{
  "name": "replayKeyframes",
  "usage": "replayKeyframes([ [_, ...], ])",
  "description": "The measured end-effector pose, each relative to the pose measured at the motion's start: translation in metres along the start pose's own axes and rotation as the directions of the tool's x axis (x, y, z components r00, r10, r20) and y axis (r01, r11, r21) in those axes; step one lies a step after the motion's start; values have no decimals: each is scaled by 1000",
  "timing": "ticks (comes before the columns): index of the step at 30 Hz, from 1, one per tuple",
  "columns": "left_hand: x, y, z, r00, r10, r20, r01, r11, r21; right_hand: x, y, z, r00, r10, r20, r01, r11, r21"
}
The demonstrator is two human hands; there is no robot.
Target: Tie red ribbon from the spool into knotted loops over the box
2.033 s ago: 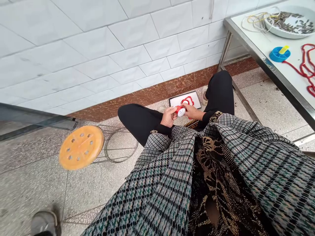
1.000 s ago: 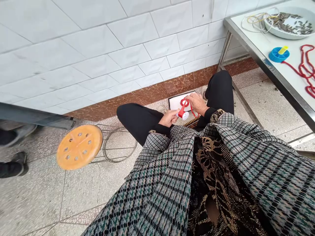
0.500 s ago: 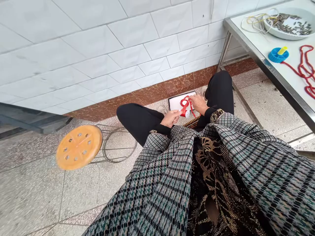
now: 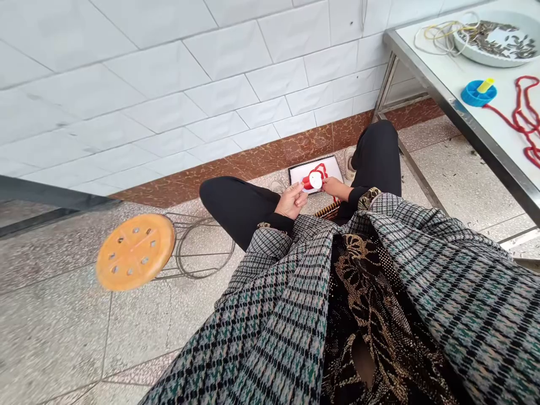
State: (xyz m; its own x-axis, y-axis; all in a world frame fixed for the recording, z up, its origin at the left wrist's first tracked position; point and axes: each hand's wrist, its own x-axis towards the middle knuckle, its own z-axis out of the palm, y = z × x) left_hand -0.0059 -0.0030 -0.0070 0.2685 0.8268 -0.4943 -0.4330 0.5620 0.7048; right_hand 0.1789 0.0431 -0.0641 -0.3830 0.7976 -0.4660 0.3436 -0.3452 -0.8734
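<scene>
I sit with my knees apart, and both hands meet between them. My left hand (image 4: 292, 199) is closed on a small spool of red ribbon (image 4: 313, 181) with a white round end. Just right of the spool, my right hand (image 4: 336, 188) has its fingers pinched together on the red ribbon. On the floor beyond the hands lies a white tray (image 4: 333, 167) with a dark rim, with loops of red ribbon on it.
An orange round stool (image 4: 135, 250) with a wire frame stands at the left. A steel table (image 4: 459, 101) at the right bears a blue spool (image 4: 478, 93), red cord (image 4: 525, 115) and a dish of seeds (image 4: 498, 39). A tiled wall runs behind.
My right hand has come back down from above the tray to beside the spool. The spool has turned, and its white end faces me again. A bystander's shoes at the left have left the view.
</scene>
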Motion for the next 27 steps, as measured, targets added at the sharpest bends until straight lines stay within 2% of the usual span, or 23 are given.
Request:
replayKeyframes([
  [2, -1, 2, 2, 999, 30, -40, -32, 998, -52, -3, -5, 4, 994, 18, -103, -31, 992, -123],
  [4, -1, 4, 3, 996, 52, -69, -59, 993, -100, -8, -12, 6, 988, -18, -156, -19, 973, -231],
  [8, 0, 6, 2, 990, 95, -103, -107, 986, -128, -18, -20, 6, 968, -195, -160, 92, 864, -496],
  [11, 1, 6, 1, 986, 110, -127, -133, 974, -184, -21, -19, 5, 949, -272, -160, 136, 810, -571],
  [15, 2, 7, 1, 984, 101, -145, -136, 958, -254, -24, -20, 5, 945, -256, -204, 84, 792, -605],
  [19, 2, 6, 1, 979, 112, -171, -150, 962, -227, -24, -22, 5, 947, -244, -207, 70, 789, -610],
  [22, 2, 5, 2, 978, 120, -169, -151, 971, -187, -21, -22, 5, 964, -180, -196, 43, 830, -555],
  [27, 2, 3, 3, 978, 111, -177, -146, 969, -200, -17, -19, 9, 993, -79, -89, 38, 919, -393],
])
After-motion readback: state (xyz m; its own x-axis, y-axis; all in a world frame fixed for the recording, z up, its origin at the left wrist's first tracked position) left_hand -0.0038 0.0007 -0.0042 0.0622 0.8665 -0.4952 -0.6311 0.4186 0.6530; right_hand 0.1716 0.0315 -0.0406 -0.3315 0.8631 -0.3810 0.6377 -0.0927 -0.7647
